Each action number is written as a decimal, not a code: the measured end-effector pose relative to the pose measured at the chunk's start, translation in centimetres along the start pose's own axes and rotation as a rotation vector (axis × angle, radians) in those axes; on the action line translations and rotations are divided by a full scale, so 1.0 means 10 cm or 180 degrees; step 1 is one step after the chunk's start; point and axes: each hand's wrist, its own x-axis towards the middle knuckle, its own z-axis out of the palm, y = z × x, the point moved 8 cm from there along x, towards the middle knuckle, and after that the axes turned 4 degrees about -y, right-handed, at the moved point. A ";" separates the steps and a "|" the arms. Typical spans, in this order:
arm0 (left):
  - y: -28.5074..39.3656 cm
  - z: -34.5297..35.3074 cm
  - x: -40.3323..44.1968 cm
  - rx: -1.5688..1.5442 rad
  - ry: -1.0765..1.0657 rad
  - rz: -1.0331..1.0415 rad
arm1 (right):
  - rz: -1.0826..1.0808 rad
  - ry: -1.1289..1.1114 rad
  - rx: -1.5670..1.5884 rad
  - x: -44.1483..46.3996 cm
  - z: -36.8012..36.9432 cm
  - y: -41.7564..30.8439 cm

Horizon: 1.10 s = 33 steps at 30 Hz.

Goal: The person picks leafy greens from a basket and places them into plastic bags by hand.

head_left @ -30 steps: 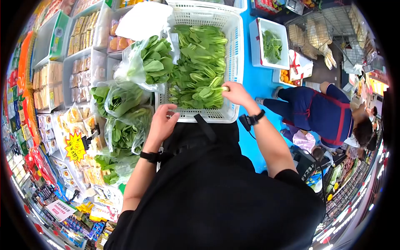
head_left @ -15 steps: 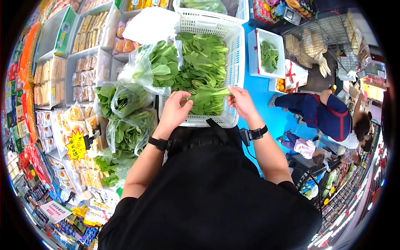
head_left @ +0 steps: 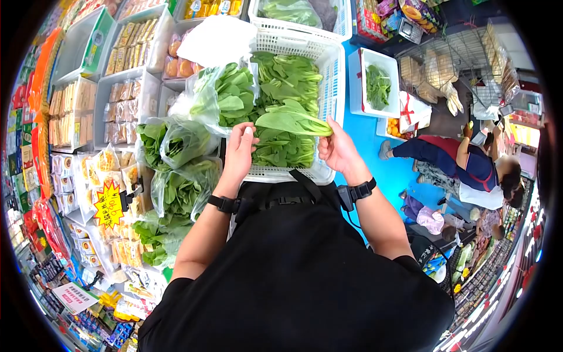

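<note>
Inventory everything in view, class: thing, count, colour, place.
held vegetable: one, green, above near crate
crates: two, white, ahead
loose greens: many, green, in near crate
bagged greens: several, green, left of crates
sheet: one, white, upper left
price sign: one, yellow-red, left
packaged food: many, mixed, left
boxes: several, white, right
floor: one, blue, right
people: several, nearest navy-clad, far right
shirt: one, black, bottom
left hand: one, bare, beside held vegetable
right hand: one, bare, gripping held vegetable

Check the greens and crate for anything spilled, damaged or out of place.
Nothing looks spilled or clearly damaged: loose greens lie inside the white crate. Slightly untidy is the bag of greens, overlapping the crate's left edge in this view.
</note>
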 end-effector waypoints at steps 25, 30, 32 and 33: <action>1.09 0.11 -0.45 0.1825 0.0071 0.2360 | -0.0645 -0.1475 0.0054 -0.06 0.98 -0.21; 0.49 -0.38 -0.17 0.1827 0.0343 0.0153 | -0.0530 -0.1153 -0.0612 0.19 0.95 -0.21; 0.35 -0.40 -0.13 0.2510 0.0043 -0.0326 | -0.0630 -0.0826 -0.1274 0.27 1.04 -0.25; 0.24 -0.43 -0.09 0.2480 0.0119 -0.0357 | -0.0596 -0.0885 -0.1327 0.35 1.10 -0.25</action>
